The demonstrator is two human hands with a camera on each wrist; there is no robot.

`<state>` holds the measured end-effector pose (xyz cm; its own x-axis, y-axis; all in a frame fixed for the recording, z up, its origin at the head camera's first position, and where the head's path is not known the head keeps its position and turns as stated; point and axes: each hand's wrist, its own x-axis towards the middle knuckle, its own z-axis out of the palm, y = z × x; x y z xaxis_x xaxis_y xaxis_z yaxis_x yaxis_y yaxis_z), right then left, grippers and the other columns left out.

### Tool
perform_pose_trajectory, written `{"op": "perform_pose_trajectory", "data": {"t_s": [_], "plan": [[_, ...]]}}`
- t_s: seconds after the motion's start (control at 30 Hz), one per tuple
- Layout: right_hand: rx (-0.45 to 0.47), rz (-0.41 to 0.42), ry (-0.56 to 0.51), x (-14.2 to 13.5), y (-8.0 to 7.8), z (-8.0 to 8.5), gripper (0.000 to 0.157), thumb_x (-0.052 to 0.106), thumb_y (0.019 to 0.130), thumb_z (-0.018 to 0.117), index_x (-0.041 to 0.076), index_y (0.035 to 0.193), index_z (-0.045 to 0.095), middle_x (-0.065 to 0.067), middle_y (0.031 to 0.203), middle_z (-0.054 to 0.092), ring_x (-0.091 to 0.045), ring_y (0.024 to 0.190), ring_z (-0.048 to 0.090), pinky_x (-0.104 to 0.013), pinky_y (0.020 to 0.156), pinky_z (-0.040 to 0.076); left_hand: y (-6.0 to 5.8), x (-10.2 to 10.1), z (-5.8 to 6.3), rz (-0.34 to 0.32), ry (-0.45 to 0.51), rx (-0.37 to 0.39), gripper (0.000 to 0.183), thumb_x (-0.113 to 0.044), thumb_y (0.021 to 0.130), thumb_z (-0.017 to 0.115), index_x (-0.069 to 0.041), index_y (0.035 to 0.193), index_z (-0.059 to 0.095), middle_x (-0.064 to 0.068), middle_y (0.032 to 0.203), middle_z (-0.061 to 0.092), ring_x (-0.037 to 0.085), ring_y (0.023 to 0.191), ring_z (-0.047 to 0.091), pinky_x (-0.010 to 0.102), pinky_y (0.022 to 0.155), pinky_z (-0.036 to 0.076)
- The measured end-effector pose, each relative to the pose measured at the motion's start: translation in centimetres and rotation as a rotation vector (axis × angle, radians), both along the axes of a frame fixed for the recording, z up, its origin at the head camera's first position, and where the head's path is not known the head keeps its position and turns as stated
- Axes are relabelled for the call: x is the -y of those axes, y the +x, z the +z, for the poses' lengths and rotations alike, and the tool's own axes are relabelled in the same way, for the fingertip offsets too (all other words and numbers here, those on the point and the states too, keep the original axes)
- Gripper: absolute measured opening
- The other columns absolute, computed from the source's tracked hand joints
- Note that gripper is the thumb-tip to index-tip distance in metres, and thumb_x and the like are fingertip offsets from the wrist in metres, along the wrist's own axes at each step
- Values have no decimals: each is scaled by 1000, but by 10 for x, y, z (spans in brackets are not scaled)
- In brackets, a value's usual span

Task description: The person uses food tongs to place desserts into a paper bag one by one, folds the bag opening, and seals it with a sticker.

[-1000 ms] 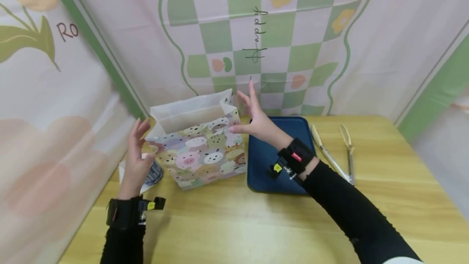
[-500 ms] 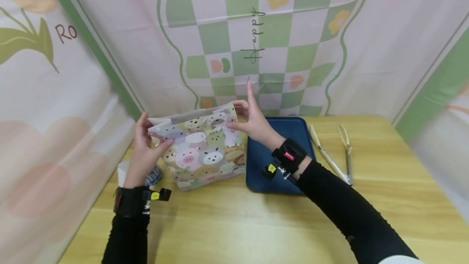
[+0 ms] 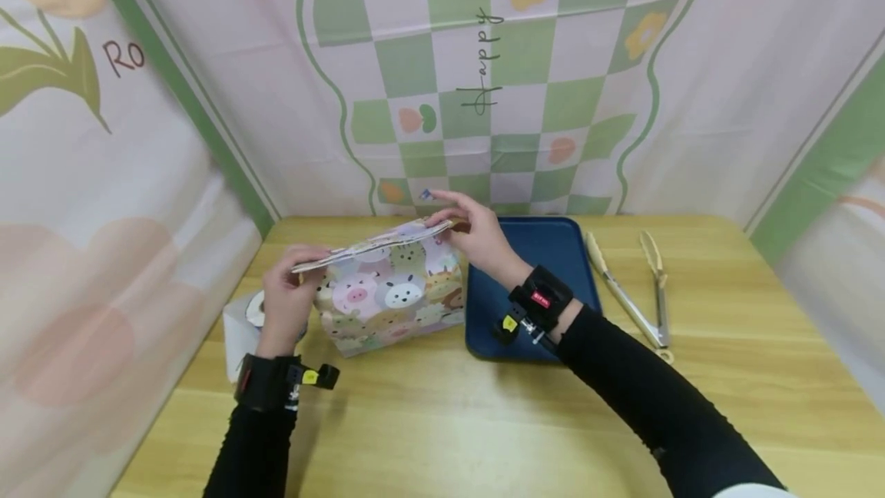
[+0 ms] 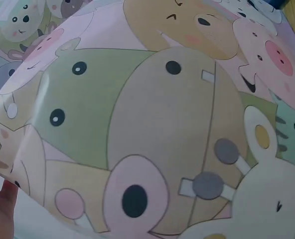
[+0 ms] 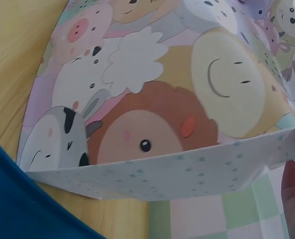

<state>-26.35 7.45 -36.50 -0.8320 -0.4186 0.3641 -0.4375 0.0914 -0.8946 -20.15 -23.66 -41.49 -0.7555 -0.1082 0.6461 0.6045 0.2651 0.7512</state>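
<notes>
A paper bag (image 3: 390, 294) printed with cartoon animal faces stands on the table, its top creased over into a flap. At the left end of the fold, my left hand (image 3: 286, 294) pinches the edge. My right hand (image 3: 484, 244) grips the right end, with its index finger stretched out past the flap. On that fingertip sits a small blue piece (image 3: 425, 194), too small to make out. Printed animals on the bag fill the left wrist view, with a fingertip (image 4: 0, 209) at the lower left. In the right wrist view the bag's side (image 5: 152, 119) shows, with fingers (image 5: 292, 194) at its edge.
A dark blue tray (image 3: 532, 233) lies right of the bag, partly under my right forearm. Tongs (image 3: 629, 306) lie spread beyond it. A white object (image 3: 238, 336) and a roll (image 3: 254, 310) sit behind my left hand. A patterned curtain hangs at the back.
Both hands have come in to the bag's mouth, which stood open. Its top has been pressed together and folded down. My right index finger has tipped from upright toward the left.
</notes>
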Motion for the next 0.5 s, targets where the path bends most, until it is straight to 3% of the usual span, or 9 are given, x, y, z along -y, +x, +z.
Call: {"op": "perform_pose_trajectory", "data": {"t_s": [0.1, 0.23, 0.37, 0.5], "plan": [[24, 38, -46, -1, -5, -13, 52, 1, 93, 61, 14, 142, 49, -17, 120, 66, -21, 116, 60, -40, 98, 51, 2, 1, -3, 59, -98, 14, 23, 18, 83, 62, 2, 96, 72, 5, 106, 68, 8, 104, 61, 17, 91, 49], [40, 88, -113, -2, -8, -28, 47, 14, 100, 56, 18, 145, 46, -16, 125, 64, -19, 119, 59, -36, 99, 49, 5, 2, -4, 105, -227, 26, 39, 21, 80, 55, -8, 96, 76, 9, 112, 66, 5, 110, 58, 16, 95, 44], [48, 89, -155, -3, -5, -32, 49, 16, 102, 51, 20, 149, 39, -21, 126, 64, -25, 123, 58, -29, 100, 48, 7, 5, -7, 94, -299, 10, 50, 23, 73, 50, -12, 98, 76, 6, 118, 66, 9, 116, 57, 15, 98, 42], [24, 48, -97, -3, 6, -27, 56, 8, 97, 59, 18, 149, 38, -18, 127, 65, -29, 123, 57, -39, 98, 50, 8, 8, -11, 74, -392, -45, 39, 14, 77, 63, -12, 104, 74, 6, 127, 64, 19, 123, 55, 19, 105, 41]]}}
